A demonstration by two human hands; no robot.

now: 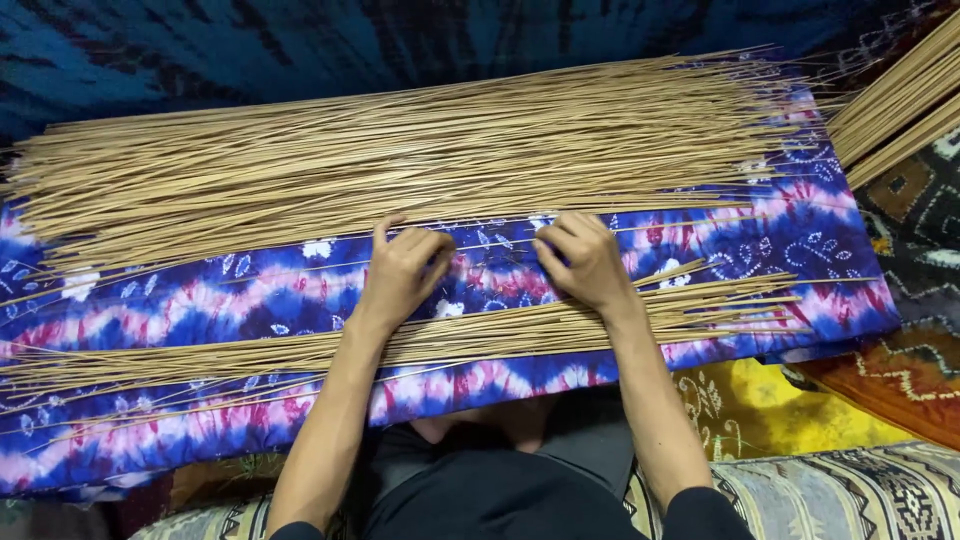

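Pale, thin sticks point(400, 150) look light, springy and snappable; left hand point(405, 270) and right hand point(585, 262), fingers curled, press the cloth-covered surface point(250, 300) mid-length.

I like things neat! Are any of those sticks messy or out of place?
Yes, a few. Between the big stick pile and the smaller bundle, single loose sticks lie scattered slantwise on the blue and pink cloth. The left hand and right hand rest there. Nothing looks broken.

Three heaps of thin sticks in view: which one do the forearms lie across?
The small near bundle, lying across the tie-dyed cloth closest to the person. The big heap sits beyond both hands, and the third bundle lies off the cloth, far right.
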